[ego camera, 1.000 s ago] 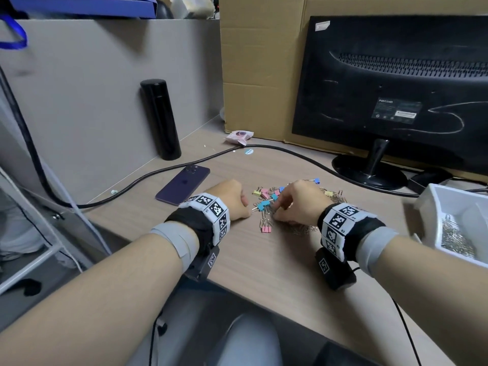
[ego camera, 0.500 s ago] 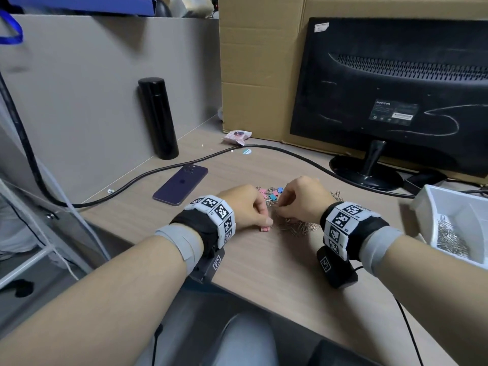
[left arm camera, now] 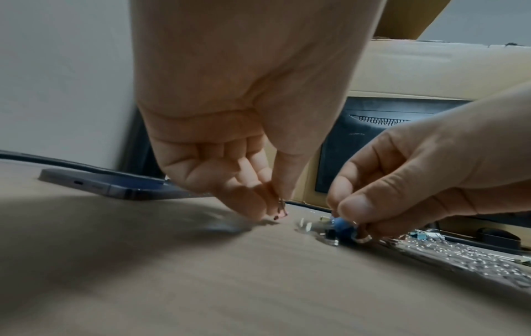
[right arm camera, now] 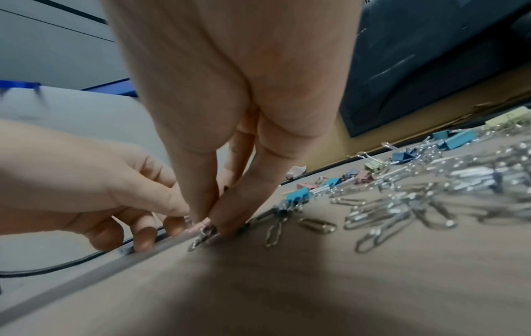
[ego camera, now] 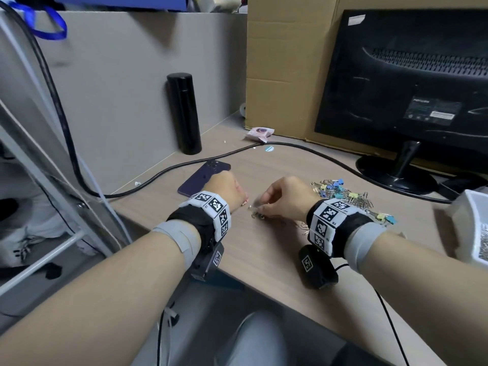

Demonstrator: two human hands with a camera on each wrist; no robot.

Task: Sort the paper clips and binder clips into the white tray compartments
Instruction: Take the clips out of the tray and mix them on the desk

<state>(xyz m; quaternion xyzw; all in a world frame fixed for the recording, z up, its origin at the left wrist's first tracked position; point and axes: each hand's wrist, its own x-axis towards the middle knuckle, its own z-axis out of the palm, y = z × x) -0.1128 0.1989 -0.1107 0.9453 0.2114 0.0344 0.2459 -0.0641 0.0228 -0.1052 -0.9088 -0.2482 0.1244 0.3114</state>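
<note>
Between the two hands, near the front edge of the desk (ego camera: 264, 262), lies a small knot of clips (ego camera: 257, 215). The left hand (ego camera: 224, 191) has its fingers curled, tips pressed together on something thin and metallic with a pinkish bit at the end — too small and blurred to name. The right hand (ego camera: 286, 199) pinches a clip between thumb and forefinger just above the wood; the left wrist view shows a blue binder clip (left arm camera: 343, 225) at those fingertips, while the right wrist view shows metal wire under them, so I cannot tell exactly what is gripped.

Behind and to the right of the right hand spreads the main pile (ego camera: 343, 194): silver paper clips, too tangled to count, mixed with binder clips in blue, teal, yellow and pink. About nine coloured ones can be made out in the right wrist view; others blur together. Further right, the white tray (ego camera: 462, 207) is cut off by the frame edge — one compartment shows, holding silver paper clips.

Bare wood lies between the hands and the desk's front edge, and between the right forearm and the tray. Just behind the left hand lies one dark phone (ego camera: 203, 175), partly hidden by it, with one black cable (ego camera: 303, 149) running past. One black flask (ego camera: 184, 112) stands beyond the phone; one monitor (ego camera: 406, 83) stands well behind the right hand.
</note>
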